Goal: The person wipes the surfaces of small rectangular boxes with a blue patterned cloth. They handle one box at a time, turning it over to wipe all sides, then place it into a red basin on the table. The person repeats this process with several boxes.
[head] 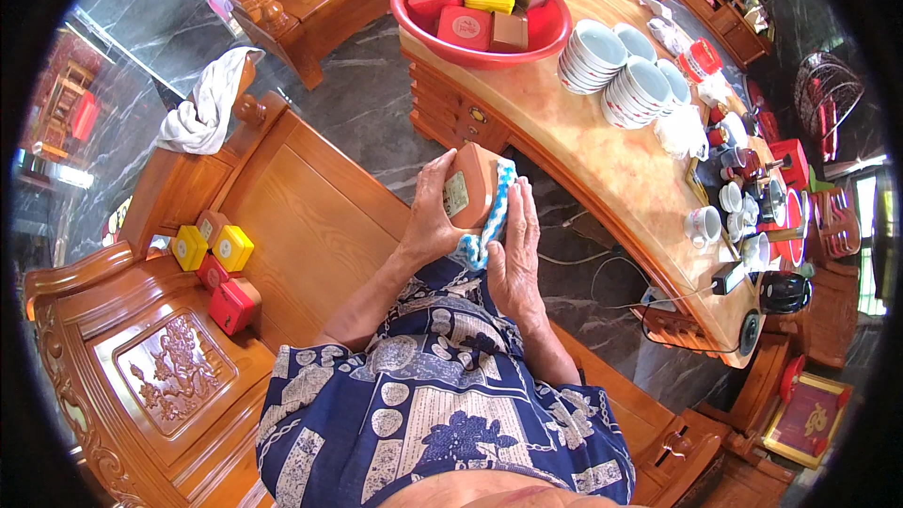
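A brown box with rounded corners and a pale label [471,187] is held up in front of my body, tilted. My left hand [428,215] grips its left side, thumb beneath. My right hand [515,247] presses a blue-and-white cloth [499,208] against the box's right side, fingers straight, palm facing the box. Part of the cloth hangs below the box's lower edge. On the wooden bench to the left stand several yellow, red and brown boxes [231,247]. A red plastic basin [402,21] on the table ahead holds more such boxes.
The long table [564,113] curves from ahead to the right, bearing stacked bowls [638,85], a mug [702,226] and tea things. A pale cloth [204,113] drapes over the bench's arm [243,109]. Cables [600,259] lie on the dark floor between bench and table.
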`<state>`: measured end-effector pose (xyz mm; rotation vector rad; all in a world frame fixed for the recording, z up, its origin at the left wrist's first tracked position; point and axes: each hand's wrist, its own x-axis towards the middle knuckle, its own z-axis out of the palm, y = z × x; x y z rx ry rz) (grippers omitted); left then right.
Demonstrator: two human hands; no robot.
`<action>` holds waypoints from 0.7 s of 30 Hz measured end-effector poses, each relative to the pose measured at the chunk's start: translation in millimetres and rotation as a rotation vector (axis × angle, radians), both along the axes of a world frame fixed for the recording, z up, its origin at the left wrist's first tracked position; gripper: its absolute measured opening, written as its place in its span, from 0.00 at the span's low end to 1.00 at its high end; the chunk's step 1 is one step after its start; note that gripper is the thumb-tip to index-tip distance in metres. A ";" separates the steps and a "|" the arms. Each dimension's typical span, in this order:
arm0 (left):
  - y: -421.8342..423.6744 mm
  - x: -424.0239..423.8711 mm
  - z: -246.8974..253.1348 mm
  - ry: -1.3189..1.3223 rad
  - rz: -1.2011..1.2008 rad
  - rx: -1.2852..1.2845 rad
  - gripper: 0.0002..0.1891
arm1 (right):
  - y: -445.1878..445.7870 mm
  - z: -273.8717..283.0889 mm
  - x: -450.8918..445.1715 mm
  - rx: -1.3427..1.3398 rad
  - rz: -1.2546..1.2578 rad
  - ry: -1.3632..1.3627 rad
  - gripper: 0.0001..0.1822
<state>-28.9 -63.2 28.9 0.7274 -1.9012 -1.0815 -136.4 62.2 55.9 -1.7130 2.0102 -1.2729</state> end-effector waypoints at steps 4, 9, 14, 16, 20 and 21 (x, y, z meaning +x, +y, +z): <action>1.7 -2.9 -1.3 -0.004 0.041 0.016 0.57 | 0.7 3.7 7.2 -0.019 -0.039 0.138 0.38; 12.5 3.3 9.3 0.006 -0.065 -0.212 0.57 | -0.7 4.1 -6.2 -0.023 -0.043 0.046 0.39; 25.5 4.2 19.3 -0.072 -0.092 -0.332 0.59 | -3.5 11.5 -22.7 -0.102 0.048 -0.213 0.39; 30.7 6.7 26.5 -0.092 -0.163 -0.343 0.59 | -3.6 11.8 -29.7 -0.115 0.056 -0.296 0.38; 41.8 7.9 27.2 -0.135 -0.250 -0.360 0.59 | -5.4 1.5 -39.6 -0.068 0.110 -0.773 0.32; 44.5 8.3 26.0 -0.151 -0.269 -0.363 0.60 | -6.8 2.5 -40.8 -0.038 0.083 -0.864 0.30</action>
